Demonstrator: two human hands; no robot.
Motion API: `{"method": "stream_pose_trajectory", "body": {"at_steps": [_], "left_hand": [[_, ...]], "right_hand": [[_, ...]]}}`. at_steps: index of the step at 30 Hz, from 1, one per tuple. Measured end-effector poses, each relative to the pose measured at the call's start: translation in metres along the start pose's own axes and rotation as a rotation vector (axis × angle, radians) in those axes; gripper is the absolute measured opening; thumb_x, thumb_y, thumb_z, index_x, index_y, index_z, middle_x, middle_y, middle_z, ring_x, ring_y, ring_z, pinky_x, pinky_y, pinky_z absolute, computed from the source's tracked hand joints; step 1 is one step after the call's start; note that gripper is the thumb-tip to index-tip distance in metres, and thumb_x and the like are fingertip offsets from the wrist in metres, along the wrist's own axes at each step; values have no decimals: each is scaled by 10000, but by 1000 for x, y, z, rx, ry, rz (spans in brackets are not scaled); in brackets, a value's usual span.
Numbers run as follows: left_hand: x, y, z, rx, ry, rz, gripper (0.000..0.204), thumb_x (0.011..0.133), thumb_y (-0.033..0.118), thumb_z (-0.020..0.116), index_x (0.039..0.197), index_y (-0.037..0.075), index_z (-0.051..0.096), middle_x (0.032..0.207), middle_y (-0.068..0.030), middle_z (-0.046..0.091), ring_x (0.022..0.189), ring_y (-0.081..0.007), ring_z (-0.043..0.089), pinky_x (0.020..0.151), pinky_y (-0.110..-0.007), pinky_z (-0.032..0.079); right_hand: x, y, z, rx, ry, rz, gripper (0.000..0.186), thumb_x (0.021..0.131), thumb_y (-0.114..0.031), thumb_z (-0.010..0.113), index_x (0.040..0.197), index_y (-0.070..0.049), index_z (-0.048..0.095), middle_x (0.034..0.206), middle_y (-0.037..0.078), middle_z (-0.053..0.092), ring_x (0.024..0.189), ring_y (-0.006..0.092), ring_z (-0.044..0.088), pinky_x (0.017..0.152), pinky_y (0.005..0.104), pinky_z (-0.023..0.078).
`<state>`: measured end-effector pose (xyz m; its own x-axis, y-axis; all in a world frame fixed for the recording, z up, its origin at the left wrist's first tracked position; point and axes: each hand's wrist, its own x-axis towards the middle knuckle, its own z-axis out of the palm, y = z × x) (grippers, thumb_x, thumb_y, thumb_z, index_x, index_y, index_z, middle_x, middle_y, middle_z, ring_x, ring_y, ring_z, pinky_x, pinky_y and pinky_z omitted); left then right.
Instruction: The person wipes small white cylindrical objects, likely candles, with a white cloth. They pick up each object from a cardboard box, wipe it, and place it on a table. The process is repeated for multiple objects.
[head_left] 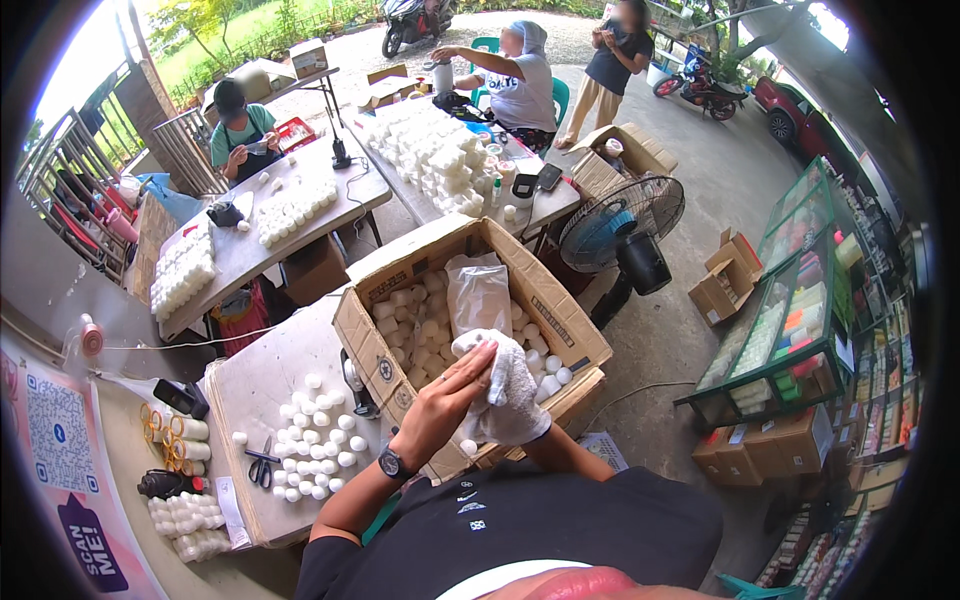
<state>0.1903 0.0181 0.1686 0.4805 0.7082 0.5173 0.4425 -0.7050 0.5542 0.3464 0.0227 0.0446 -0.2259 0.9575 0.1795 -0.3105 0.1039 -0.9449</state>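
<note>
A white towelling cloth (515,392) is bunched over the front part of a large open cardboard box (590,350). My left hand (452,395), with a dark watch at the wrist, presses its fingers together against the cloth's left side. My right hand is hidden under the cloth; only the forearm (575,458) shows, coming in from the right. Whether anything is wrapped inside cannot be seen. Many small whitish round containers (425,310) fill the box, and a translucent plastic bag (478,290) lies on top of them, just beyond the cloth.
A table (250,390) at left bears white round pieces (315,440) and scissors (262,465). Farther off, people work at tables (350,200) stacked with white containers (430,155). A pedestal fan (640,255) stands behind the box. A green-framed glass cabinet (790,310) is at right.
</note>
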Motion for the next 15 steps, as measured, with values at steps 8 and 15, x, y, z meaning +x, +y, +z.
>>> {"method": "stream_pose_trajectory", "body": {"at_steps": [8, 15], "left_hand": [[-19, -24, 11, 84, 424, -20, 270, 777, -93, 653, 1038, -31, 685, 1051, -153, 701, 949, -298, 696, 810, -352, 562], [-16, -23, 12, -122, 503, -249, 244, 794, -109, 648, 1015, -16, 695, 996, -143, 702, 813, -268, 695, 696, -312, 546]], "right_hand": [[10, -14, 34, 147, 42, -36, 359, 1039, -141, 469, 1371, -16, 409, 1255, 86, 502, 1133, 179, 515, 984, 311, 434], [21, -41, 47, 191, 216, -17, 390, 958, -148, 654, 1289, -49, 473, 1070, 28, 595, 859, 88, 596, 722, 248, 510]]}}
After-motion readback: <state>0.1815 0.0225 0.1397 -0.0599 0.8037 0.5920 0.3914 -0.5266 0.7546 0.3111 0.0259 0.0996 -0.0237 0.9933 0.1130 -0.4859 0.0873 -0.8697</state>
